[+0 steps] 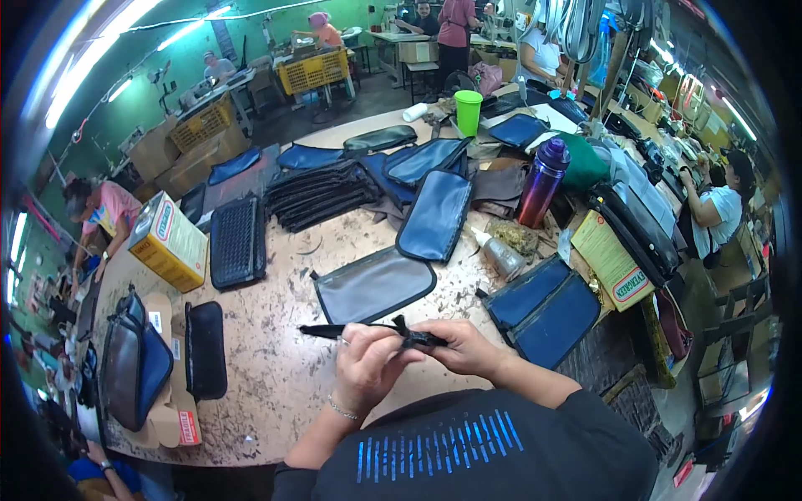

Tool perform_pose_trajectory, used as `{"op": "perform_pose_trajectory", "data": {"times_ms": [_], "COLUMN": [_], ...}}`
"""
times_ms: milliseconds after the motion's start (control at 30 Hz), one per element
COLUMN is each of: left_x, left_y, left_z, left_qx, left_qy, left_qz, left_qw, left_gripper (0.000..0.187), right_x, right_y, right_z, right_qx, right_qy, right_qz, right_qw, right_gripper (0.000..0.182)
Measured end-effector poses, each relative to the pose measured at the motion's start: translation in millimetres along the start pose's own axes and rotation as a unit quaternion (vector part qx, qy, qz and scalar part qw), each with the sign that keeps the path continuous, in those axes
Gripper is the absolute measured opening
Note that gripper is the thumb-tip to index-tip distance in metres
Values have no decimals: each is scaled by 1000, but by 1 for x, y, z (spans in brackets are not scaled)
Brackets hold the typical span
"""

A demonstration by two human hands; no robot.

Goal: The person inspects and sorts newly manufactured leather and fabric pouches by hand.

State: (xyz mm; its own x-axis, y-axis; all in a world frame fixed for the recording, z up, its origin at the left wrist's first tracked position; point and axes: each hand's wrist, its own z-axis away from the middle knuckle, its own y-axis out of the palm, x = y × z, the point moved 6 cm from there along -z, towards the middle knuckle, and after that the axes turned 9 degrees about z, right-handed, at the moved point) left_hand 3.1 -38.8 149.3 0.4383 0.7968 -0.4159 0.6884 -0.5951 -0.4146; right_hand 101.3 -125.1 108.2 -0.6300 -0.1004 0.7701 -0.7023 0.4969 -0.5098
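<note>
Both hands are closed on one narrow black piece near the table's front edge. My left hand point(368, 359), with a bracelet at its wrist, pinches the middle of the black piece point(322, 331), whose thin end points left. My right hand point(464, 345) grips its bunched right end; the fingers partly hide it. Just beyond the hands lies a flat grey pouch with black edging point(376, 284). A blue pouch point(436, 215) overlaps its far side. To the right of my right hand rests a wide blue pouch with two panels point(543, 311).
A purple bottle point(545, 184), a glue bottle point(501, 253) and a green cup point(468, 113) stand beyond the hands. Stacked black pieces point(322, 194) lie at the back. Yellow tins point(171, 242) stand left and right. People work around the room, one point(109, 209) at the left.
</note>
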Motion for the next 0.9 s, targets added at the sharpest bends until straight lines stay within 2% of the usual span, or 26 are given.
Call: {"op": "perform_pose_trajectory", "data": {"times_ms": [67, 233, 333, 367, 400, 467, 500, 600, 633, 667, 733, 833, 900], "left_x": [-5, 1, 22, 25, 30, 28, 30, 31, 33, 34, 34, 35, 37], "left_y": [1, -9, -9, -8, -5, 1, 5, 17, 21, 25, 28, 29, 28], "left_z": [-3, 2, 20, 23, 26, 29, 29, 29, 31, 32, 34, 37, 40], "left_qx": [40, 100, 123, 112, 114, 112, 114, 120, 122, 123, 92, 95, 115], "left_qy": [-11, -118, -130, -109, -112, -55, -52, -34, -34, -34, -13, -21, -30], "left_qz": [-26, -117, -110, -96, -97, -128, -128, -122, -130, -129, -161, -167, -170], "left_qw": [999, 981, 978, 983, 982, 984, 984, 985, 983, 983, 983, 981, 978], "left_gripper": [35, 27, 21, 22, 22, 22, 23, 22, 23, 23, 24, 26, 23], "right_x": [-22, -44, -62, -75, -74, -68, -70, -48, -42, -41, -30, -37, -35], "right_y": [9, 27, 31, 37, 37, 31, 23, -7, -13, -17, -18, -15, -13], "right_z": [9, 27, 29, 32, 31, 23, 20, 11, 10, 9, 9, 9, 6], "right_qx": [5, -20, -30, 0, 1, 13, 12, -39, -39, -40, -41, -55, -67], "right_qy": [86, 107, 122, 126, 127, 88, 81, 38, 20, 21, -44, 28, 10], "right_qz": [-147, -312, -306, -296, -299, -154, -81, -35, 23, 23, 105, 90, 129], "right_qw": [985, 944, 944, 947, 946, 984, 993, 998, 999, 999, 993, 994, 989], "right_gripper": [23, 20, 18, 27, 27, 47, 66, 70, 69, 69, 66, 60, 57]}}
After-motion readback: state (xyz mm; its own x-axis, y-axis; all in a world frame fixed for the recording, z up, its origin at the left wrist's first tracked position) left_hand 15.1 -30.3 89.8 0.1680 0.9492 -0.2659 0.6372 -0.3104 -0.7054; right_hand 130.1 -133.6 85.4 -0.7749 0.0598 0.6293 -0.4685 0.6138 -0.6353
